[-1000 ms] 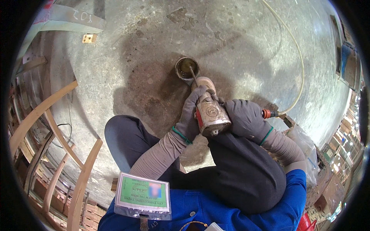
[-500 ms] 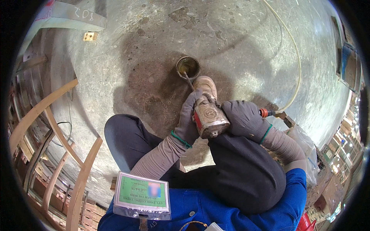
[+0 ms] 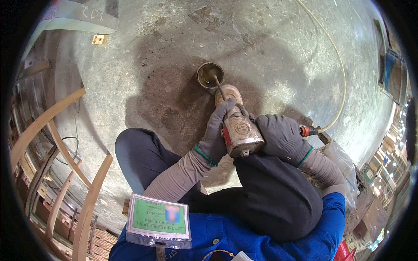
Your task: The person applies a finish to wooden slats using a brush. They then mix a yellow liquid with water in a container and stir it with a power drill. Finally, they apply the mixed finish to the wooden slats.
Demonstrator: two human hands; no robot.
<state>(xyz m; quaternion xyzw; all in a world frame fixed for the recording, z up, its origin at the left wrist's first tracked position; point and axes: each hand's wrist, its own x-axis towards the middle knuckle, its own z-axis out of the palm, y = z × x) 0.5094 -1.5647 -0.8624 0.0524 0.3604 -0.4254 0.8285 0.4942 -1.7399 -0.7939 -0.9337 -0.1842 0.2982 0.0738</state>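
A worn, metal-cased air drill (image 3: 244, 135) with a red patch on its side lies between my two gloved hands. My left hand (image 3: 215, 130) is closed around its front and left side. My right hand (image 3: 281, 137) wraps round the handle, which the glove mostly hides. From the front of the drill a thin rod (image 3: 221, 88) slants down into a small round can (image 3: 199, 81) on the floor. Yellowish liquid shows inside the can, and the rod's tip is hard to make out. An orange-and-black hose coupling (image 3: 308, 131) sticks out beyond my right hand.
A pale air hose (image 3: 341, 82) curves over the concrete floor on the right. Curved wooden frame parts (image 3: 93, 204) stand at the left. A small wooden block (image 3: 99, 39) lies far left. My shoe (image 3: 230, 95) is close beside the can, and a plastic bag (image 3: 344, 167) sits at right.
The drill and both hands have shifted slightly right. The rod has swung right inside the can and now stands at a different slant. Both hands keep their hold.
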